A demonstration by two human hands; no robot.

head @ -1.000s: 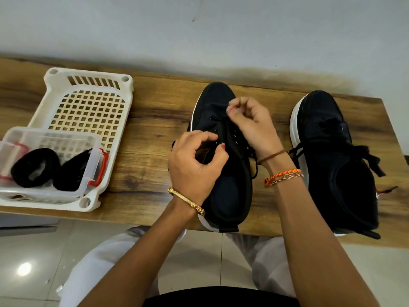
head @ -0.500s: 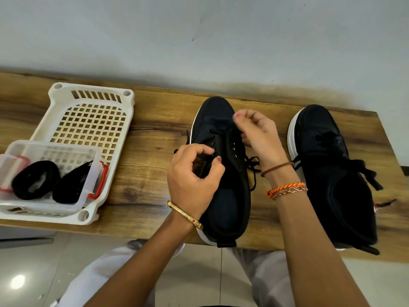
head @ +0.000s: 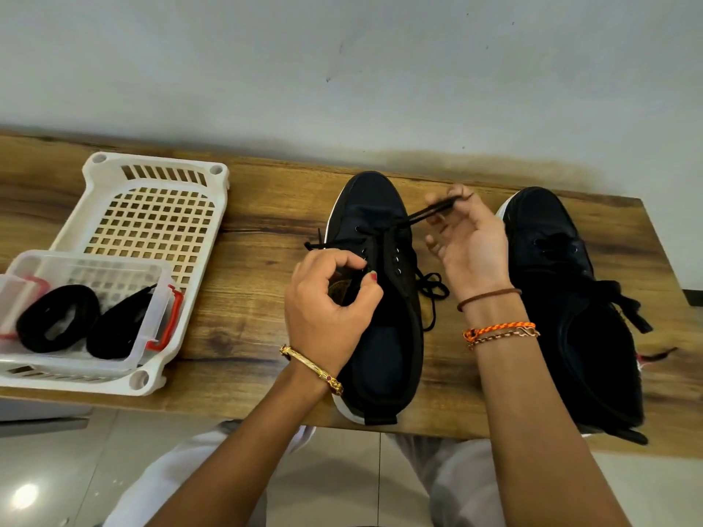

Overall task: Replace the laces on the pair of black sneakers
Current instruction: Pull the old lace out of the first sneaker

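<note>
A: Head view: where are the sneakers?
B: Both on the wooden bench [head: 247, 298]; the left sneaker [head: 380, 298] sits between the hands.
A: And the hands?
B: The right hand [head: 468, 241] pinches its black lace [head: 422, 214], drawn taut; the left hand [head: 327, 310] grips the tongue.

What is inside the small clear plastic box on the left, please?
Two coiled bundles of black laces lie side by side in the clear box, which sits in the white basket. Anything beneath them is hidden.
</note>
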